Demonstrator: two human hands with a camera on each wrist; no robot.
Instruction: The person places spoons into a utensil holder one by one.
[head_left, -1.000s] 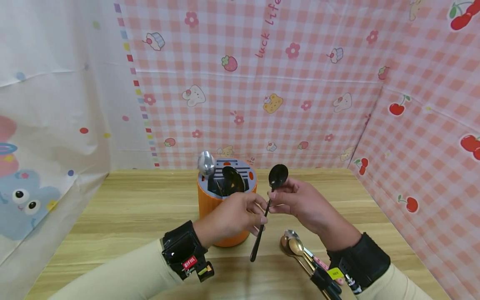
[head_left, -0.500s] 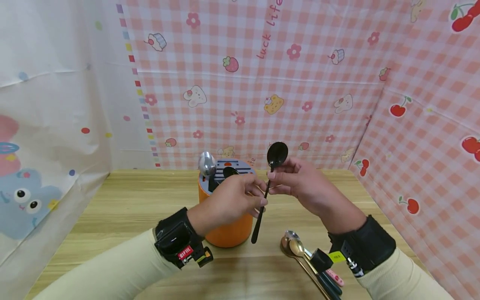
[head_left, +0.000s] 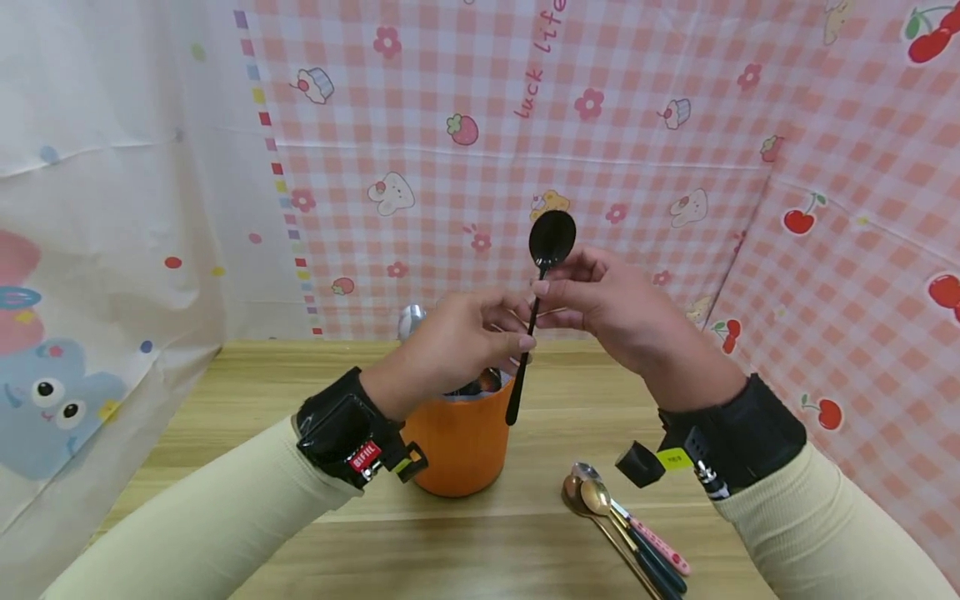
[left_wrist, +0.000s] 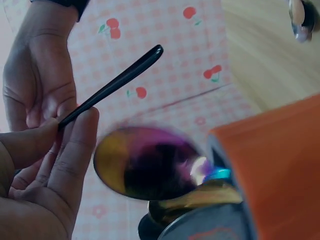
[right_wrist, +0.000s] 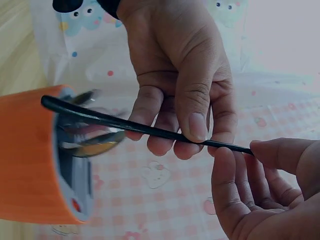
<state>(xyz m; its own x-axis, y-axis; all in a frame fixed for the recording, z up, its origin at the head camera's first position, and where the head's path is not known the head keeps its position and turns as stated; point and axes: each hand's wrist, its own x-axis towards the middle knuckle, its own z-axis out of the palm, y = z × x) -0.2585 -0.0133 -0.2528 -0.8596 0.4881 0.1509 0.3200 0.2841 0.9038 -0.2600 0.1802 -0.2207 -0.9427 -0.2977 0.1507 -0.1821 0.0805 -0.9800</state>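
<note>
Black spoon (head_left: 552, 242): higher vs. a sec ago, my hands too; now tilted, bowl (head_left: 552, 236) up, in air nr. orange holder (head_left: 459, 450).
R hand (head_left: 628, 315): pinching nr. bowl.
L hand (head_left: 444, 343): pinching lower down.
Handle (head_left: 515, 402): thin; prob. light, stiff, slick, not fragile; I'd hold mid-length.

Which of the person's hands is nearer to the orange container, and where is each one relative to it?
Left. In the head view, the left hand partly covers the orange container; the right hand is higher, to the container's right.
</note>
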